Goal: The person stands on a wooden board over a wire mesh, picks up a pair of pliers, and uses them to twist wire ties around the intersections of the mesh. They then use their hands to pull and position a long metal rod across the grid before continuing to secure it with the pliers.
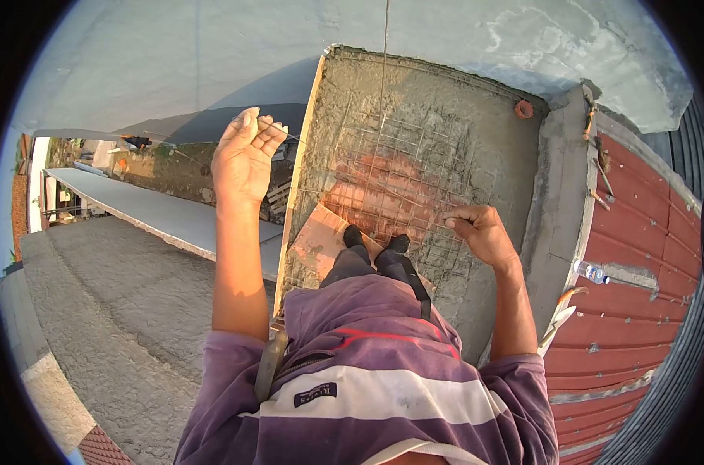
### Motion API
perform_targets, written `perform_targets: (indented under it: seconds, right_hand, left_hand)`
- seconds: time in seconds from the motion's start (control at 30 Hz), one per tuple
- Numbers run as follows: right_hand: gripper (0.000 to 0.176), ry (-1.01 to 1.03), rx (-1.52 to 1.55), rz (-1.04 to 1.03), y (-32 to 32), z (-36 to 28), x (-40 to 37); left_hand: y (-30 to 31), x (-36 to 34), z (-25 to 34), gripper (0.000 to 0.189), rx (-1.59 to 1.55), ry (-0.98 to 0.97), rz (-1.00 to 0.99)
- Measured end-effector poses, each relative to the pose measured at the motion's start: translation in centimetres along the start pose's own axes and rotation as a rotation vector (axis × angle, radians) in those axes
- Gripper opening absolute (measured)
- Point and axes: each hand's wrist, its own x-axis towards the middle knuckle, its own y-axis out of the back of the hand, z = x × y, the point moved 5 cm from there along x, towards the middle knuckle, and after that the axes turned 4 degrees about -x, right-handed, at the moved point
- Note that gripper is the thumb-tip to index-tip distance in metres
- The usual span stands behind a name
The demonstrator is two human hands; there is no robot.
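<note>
My left hand [247,155] is raised over the left edge of the slab, thumb and fingertips pinched together. A thin wire [295,138] shows at those fingertips and slants down to the right. My right hand [484,232] is closed, with thumb and index finger pressed on what looks like the other end of the same wire. Between and below both hands lies a grid of steel mesh [437,147]. My feet, in dark footwear, are on reddish boards beneath me. Against the busy mesh, the wire's middle stretch is hard to follow.
A timber edge board [304,139] borders the mesh on the left. A thin line [384,62] hangs from above. To the right are a concrete ledge [561,186], red metal roofing [638,325], a plastic bottle [591,272] and hand tools. An orange pipe end [524,109] sticks up.
</note>
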Motion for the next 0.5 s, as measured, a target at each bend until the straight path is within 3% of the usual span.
perform_targets:
  seconds: [0.07, 0.17, 0.2, 0.27, 0.37, 0.4, 0.5]
  right_hand:
    - [0.018, 0.059, -0.235, 0.212, 0.6, 0.3, 0.6]
    - [0.022, -0.131, -0.368, 0.331, 2.1, 1.3, 0.6]
    - [0.025, -0.167, -0.174, 0.322, 2.4, 1.9, 0.4]
    - [0.031, -0.241, 0.214, 0.296, 2.7, 3.1, -0.4]
    - [0.027, -0.123, 0.749, 0.060, 1.4, 4.3, -1.4]
    - [0.025, -0.116, 0.787, 0.005, 0.8, 4.1, -1.7]
    - [0.024, -0.119, 0.381, -0.135, -0.8, 3.0, -2.6]
  left_hand:
    - [1.3, 0.1, -1.4, 0.017, -0.080, 0.146, -0.031]
    - [1.7, -0.7, -1.2, 0.017, 0.061, 0.168, -0.032]
    - [1.8, -0.9, -0.8, 0.016, 0.164, 0.159, -0.043]
    - [2.0, -1.4, -0.3, 0.015, 0.344, 0.136, -0.028]
    - [2.9, -1.7, -0.1, 0.016, 0.631, -0.025, 0.085]
    - [3.1, -1.8, -0.2, 0.016, 0.625, -0.071, 0.121]
    - [3.7, -2.0, -0.9, 0.015, 0.312, -0.080, 0.210]
